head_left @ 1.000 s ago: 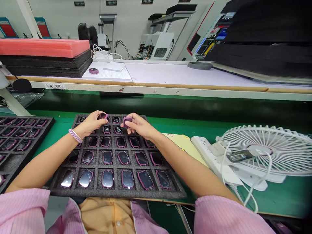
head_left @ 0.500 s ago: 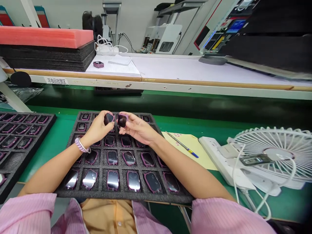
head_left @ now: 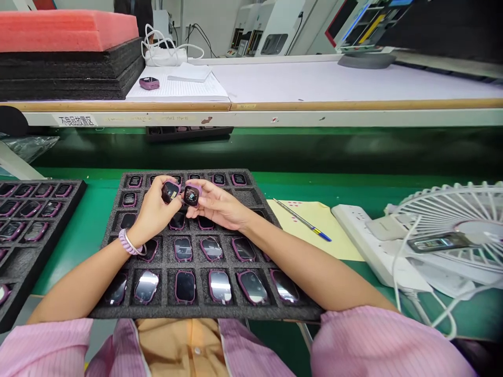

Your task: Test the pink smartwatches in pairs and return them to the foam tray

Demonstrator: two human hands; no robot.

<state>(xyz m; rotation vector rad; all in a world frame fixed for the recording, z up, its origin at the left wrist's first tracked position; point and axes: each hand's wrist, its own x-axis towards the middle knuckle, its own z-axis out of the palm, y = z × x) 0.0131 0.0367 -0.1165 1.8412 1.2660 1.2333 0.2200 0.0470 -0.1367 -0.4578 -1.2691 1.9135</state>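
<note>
A black foam tray in front of me holds several purple-rimmed watch bodies in pockets. My left hand is closed on one watch body, held above the tray's far rows. My right hand pinches a second watch body right beside the first, the two nearly touching. Both show their undersides toward me.
A second foam tray of watch bodies lies at the left. A yellow sheet with a pen, a white power strip and a white fan are at the right. Beyond the belt, a shelf carries foam stacks and a lone watch body.
Both hands lifted a watch body each from the tray's far rows, drew them toward me and turned them side by side. The view tilted downward.
</note>
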